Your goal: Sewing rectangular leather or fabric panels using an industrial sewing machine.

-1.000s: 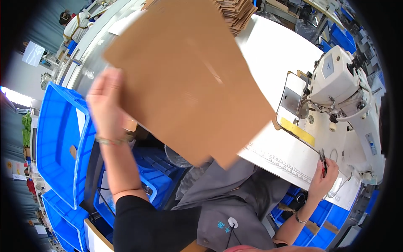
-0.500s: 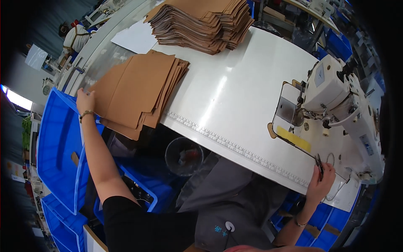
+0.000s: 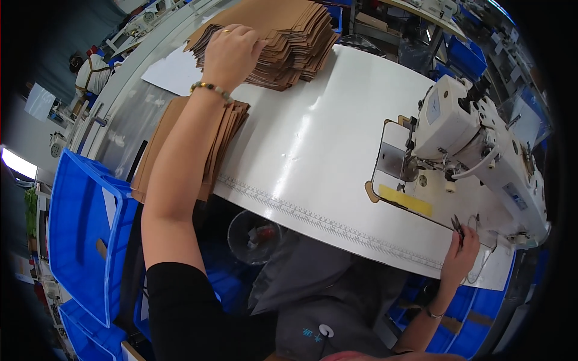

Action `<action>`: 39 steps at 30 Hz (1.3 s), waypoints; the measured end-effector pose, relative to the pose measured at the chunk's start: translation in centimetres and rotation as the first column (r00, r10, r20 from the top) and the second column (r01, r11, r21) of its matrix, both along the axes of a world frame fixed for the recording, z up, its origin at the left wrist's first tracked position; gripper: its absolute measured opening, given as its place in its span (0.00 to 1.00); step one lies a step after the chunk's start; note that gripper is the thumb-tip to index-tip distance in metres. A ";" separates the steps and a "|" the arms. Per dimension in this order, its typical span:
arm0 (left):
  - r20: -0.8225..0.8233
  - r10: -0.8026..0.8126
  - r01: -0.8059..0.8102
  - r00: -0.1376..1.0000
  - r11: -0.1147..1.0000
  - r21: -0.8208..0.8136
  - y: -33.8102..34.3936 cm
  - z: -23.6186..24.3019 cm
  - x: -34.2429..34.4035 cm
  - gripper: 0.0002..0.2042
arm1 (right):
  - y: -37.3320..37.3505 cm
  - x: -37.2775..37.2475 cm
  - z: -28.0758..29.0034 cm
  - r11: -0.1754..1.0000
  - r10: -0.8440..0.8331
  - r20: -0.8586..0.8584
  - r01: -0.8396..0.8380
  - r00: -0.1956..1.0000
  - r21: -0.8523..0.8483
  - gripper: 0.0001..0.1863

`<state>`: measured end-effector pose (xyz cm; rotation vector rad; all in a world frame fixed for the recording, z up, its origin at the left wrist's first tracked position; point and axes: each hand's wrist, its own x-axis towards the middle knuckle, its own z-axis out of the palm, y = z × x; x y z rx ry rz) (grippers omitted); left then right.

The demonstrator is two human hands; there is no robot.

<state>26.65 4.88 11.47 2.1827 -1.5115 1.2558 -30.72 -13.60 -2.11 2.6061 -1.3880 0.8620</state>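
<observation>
My left hand (image 3: 232, 57) reaches over the tall stack of flat brown panels (image 3: 295, 45) at the back of the table. Its fingers are bent over the stack's near edge and seem closed on a panel; the fingertips are partly hidden. Below my left forearm lies a smaller pile of brown panels (image 3: 223, 141), half covered by the arm. My right hand (image 3: 460, 253) rests at the table's front right, closed around small dark thread snips (image 3: 458, 228) with the blades pointing up and away.
A white sewing machine (image 3: 451, 126) stands at the right, with a yellow strip (image 3: 405, 200) beside its plate. White sheet (image 3: 174, 71) lies left of the stack. Blue bins (image 3: 78, 228) stand at the left, and a clear round bin (image 3: 247, 240) sits below the table's ruler-marked edge.
My left hand has moved from the left edge of the smaller pile, up and right to the tall stack. My right hand still holds the snips. The whole view has shifted slightly.
</observation>
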 end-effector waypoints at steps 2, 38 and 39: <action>-0.062 0.116 -0.109 0.991 0.988 0.106 -3.1 0.2 0.7 0.12 | 0.1 0.1 -0.1 1.000 -0.008 0.004 0.008 1.000 0.017 0.14; -0.429 -0.420 0.445 0.800 0.894 -0.047 -1.7 4.3 -13.2 0.04 | 1.7 1.8 1.6 0.999 0.016 0.167 -0.009 0.986 -0.041 0.15; -0.444 -0.423 0.490 0.790 0.871 0.040 -1.5 2.6 -15.3 0.04 | 2.0 2.0 2.2 0.991 0.115 0.130 -0.105 0.985 -0.084 0.16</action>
